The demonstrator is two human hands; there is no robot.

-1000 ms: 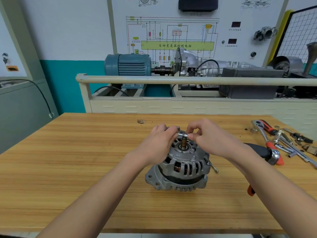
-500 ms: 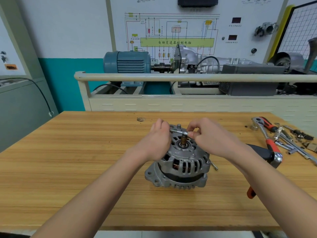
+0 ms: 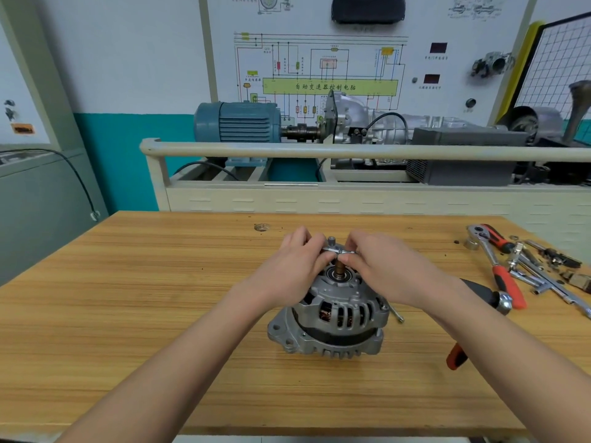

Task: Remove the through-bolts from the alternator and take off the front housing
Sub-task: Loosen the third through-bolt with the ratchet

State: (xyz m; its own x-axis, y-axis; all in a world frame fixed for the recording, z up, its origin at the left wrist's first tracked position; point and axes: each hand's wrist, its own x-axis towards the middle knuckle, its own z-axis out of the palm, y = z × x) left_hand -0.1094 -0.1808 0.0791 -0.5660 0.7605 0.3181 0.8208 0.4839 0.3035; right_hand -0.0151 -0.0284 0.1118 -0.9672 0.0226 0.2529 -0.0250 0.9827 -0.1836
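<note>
A grey alternator (image 3: 332, 318) stands on the wooden table (image 3: 128, 314) with its shaft (image 3: 339, 270) pointing up. Just above the shaft, a thin silver through-bolt (image 3: 337, 251) lies almost level between my hands. My left hand (image 3: 297, 266) pinches its left end and my right hand (image 3: 383, 266) pinches its right end. Both hands hover over the front housing (image 3: 342, 302), whose far side they hide. Another bolt tip (image 3: 396, 314) sticks out at the alternator's right side.
Red-handled ratchet wrenches (image 3: 499, 266), sockets and loose metal parts lie at the table's right. A black and orange tool (image 3: 470, 330) lies behind my right forearm. A small round piece (image 3: 261, 227) sits near the table's far edge. A beige rail (image 3: 351, 151) and machinery stand beyond.
The two hands keep their pinch on the bolt above the shaft; it has tilted slightly and the left hand's fingers have shifted along it. The alternator has not moved.
</note>
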